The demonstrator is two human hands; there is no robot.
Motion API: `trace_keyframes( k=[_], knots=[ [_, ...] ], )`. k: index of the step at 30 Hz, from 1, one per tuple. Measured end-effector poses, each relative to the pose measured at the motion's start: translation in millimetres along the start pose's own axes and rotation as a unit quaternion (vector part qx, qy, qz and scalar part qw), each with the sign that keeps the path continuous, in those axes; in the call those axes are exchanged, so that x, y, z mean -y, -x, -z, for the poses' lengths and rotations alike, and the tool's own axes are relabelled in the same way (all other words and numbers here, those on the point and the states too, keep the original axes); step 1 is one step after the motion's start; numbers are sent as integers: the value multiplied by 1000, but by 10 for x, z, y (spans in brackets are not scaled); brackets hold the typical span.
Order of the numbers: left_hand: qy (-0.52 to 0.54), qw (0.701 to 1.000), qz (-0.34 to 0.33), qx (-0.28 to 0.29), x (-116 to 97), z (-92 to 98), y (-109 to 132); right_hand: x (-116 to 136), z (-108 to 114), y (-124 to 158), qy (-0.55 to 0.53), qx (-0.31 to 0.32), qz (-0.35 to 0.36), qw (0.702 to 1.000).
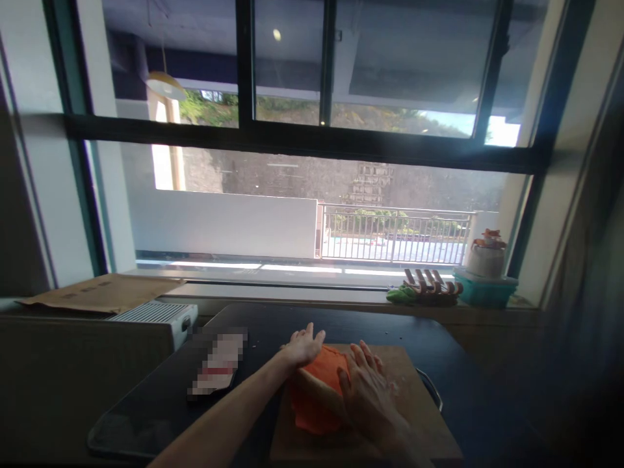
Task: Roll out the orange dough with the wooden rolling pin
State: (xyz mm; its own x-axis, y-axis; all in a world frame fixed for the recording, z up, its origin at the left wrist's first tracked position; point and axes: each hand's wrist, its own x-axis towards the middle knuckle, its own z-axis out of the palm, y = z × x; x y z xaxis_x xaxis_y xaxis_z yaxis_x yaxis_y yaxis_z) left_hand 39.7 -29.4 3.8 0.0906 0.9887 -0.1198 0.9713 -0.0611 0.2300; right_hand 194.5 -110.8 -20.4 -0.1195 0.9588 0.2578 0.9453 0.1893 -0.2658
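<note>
A flat, irregular sheet of orange dough (316, 416) lies on a wooden board (414, 422). Across it, at a slant, runs a pale wooden rolling pin (319, 390). My left hand (303, 346) rests at the pin's far left end, palm down, fingers stretched forward and apart. Over the other end lies my right hand (368, 387), its fingers spread and reaching past the dough's right edge. Both palms hide the ends of the pin, and neither hand's fingers wrap round it.
The board lies on a dark table (160, 403); a curved metal handle (431, 389) shows at its right edge. Left of my forearm is a blurred-out flat object (219, 364). A brown paper sheet (102, 292) lies on a white appliance (180, 318). A teal box (487, 288) stands on the windowsill.
</note>
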Motion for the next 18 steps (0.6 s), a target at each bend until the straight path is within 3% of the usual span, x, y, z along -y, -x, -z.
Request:
trace_keyframes(
  k=[5, 11, 15, 18],
  knots=[
    [-16, 997, -13, -68, -14, -73, 125, 85, -136, 240, -16, -12, -6, 1000],
    [-36, 994, -64, -84, 365, -149, 596, 290, -152, 584, -46, -13, 67, 997],
    [-6, 980, -100, -175, 427, -185, 677, 223, -56, 586, -31, -2, 134, 991],
    [10, 980, -92, -175, 349, -155, 608, 87, 23, 500, -20, 31, 201, 979]
  ],
)
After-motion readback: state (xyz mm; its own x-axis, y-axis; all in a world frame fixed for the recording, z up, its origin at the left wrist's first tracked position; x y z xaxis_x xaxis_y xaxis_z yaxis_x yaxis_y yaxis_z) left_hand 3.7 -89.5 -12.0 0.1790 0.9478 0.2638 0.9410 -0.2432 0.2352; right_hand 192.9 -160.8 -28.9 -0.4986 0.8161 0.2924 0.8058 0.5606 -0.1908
